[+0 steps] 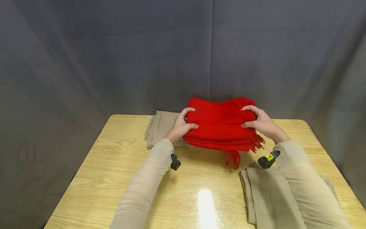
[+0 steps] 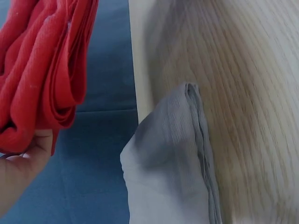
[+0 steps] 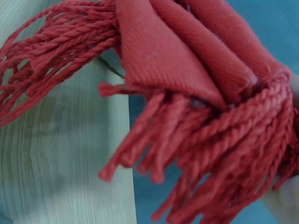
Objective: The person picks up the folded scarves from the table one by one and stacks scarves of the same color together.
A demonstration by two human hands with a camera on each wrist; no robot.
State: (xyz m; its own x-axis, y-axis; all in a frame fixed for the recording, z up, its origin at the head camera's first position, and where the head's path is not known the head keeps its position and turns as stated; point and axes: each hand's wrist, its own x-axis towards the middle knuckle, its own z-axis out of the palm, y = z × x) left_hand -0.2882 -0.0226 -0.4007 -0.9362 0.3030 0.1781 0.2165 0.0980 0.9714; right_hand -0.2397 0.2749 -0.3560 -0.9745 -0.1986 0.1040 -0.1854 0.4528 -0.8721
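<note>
Both hands hold a folded red scarf (image 1: 218,124) up over the far side of the table. My left hand (image 1: 181,125) grips its left folded edge, thumb on the near face; in the left wrist view the scarf's layers (image 2: 42,70) hang in loops above that hand (image 2: 25,165). At the fringed right end, my right hand (image 1: 263,122) pinches the scarf between thumb and fingers. Twisted fringe (image 3: 224,154) fills much of the right wrist view, and one tassel (image 1: 233,159) dangles below the scarf. Behind it lies a folded beige scarf (image 1: 164,127), partly hidden.
A folded beige-grey cloth (image 1: 266,197) lies at the near right of the wooden table (image 1: 114,171), under the right forearm. A dark grey curtain (image 1: 160,57) hangs right behind the table's far edge. Each wrist carries a small black camera.
</note>
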